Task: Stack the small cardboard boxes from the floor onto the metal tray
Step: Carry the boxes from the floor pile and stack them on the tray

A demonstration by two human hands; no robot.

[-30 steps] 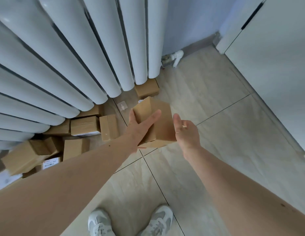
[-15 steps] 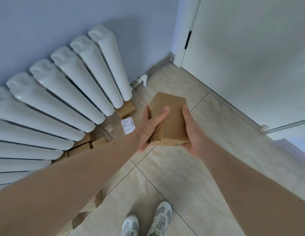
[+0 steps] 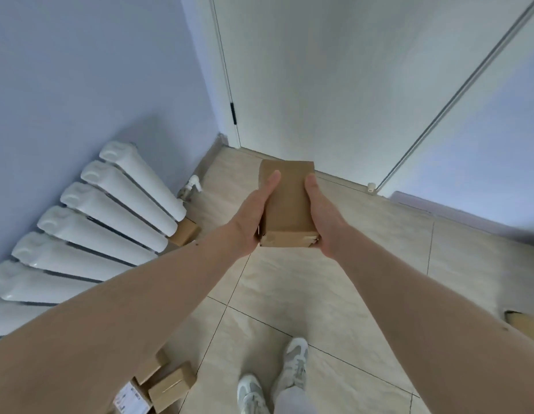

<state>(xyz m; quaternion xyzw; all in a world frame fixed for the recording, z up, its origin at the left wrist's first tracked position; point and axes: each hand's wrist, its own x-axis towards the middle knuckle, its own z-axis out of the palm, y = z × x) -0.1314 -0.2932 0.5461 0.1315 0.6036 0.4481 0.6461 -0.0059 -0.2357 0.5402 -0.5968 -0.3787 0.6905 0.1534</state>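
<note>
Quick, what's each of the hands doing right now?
Left hand: holding the box, thumb along its left side.
Right hand: holding the same box from the right side.

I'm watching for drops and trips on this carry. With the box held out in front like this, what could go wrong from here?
The cardboard box is only squeezed between the left hand and right hand, so it could slip. Its near end looks torn and might open. Loose boxes lie near the shoes, a likely trip hazard.
</note>
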